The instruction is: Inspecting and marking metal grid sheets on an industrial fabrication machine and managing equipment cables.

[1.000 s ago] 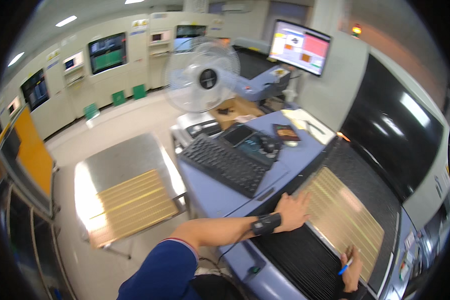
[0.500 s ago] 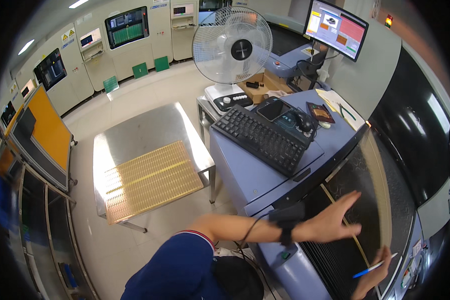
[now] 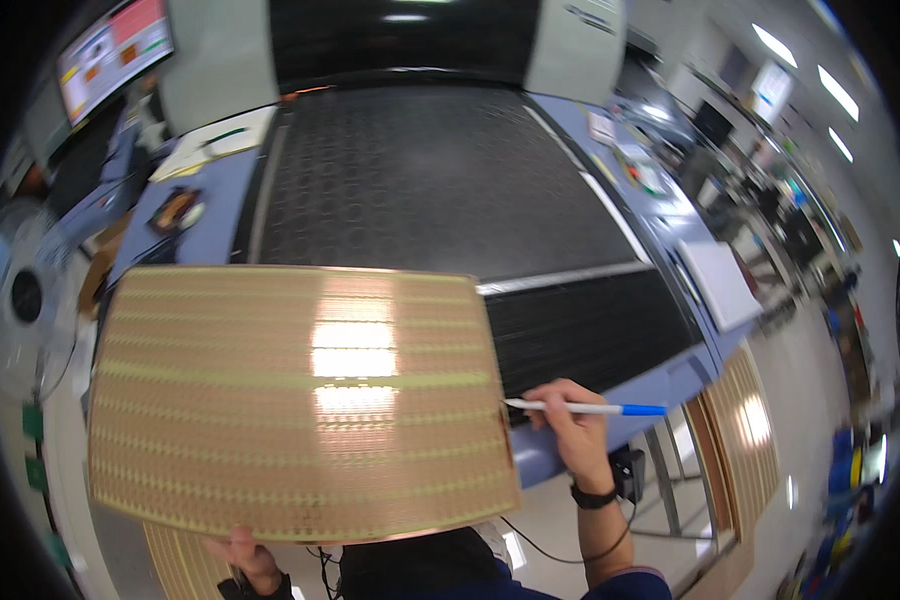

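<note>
A large, shiny gold-coloured panel (image 3: 300,400) with rows of fine patterning is held up flat in front of me, above the near edge of a black perforated machine bed (image 3: 440,190). My left hand (image 3: 245,558) grips the panel's near bottom edge. My right hand (image 3: 570,425) touches the panel's right edge and holds a white pen with a blue cap (image 3: 590,408). A dark band sits on each wrist.
Blue machine housing (image 3: 660,250) frames the bed, with a white sheet (image 3: 720,285) on its right ledge. More gold panels (image 3: 750,430) lie on a low stand at right. A monitor (image 3: 115,50) and a fan (image 3: 20,295) stand at left. A workshop aisle runs off at far right.
My view has swung from the keyboard desk and side table to the machine bed. The gold panel has been lifted off the bed and now hangs in both hands.
</note>
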{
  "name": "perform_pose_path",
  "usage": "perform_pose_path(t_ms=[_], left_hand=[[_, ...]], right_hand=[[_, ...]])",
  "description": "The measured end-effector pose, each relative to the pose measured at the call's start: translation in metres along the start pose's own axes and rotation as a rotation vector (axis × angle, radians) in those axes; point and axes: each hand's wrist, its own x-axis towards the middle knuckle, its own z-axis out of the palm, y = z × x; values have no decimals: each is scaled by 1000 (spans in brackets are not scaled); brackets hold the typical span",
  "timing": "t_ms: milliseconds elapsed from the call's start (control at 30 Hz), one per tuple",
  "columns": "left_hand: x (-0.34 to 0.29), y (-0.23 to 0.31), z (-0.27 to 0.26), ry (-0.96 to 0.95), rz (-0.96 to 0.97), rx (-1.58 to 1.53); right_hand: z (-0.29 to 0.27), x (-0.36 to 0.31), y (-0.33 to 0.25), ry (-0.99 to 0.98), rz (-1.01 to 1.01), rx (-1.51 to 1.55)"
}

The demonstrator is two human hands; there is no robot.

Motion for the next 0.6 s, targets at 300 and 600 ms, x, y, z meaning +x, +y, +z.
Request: perform_pose_path(t_ms=[300,600], left_hand=[[15,5,5,31,42,98],[18,6,0,95,20,60]], right_hand=[[-14,-21,-1,-16,-42,-203],[-5,-21,-10,-73,-122,-292]])
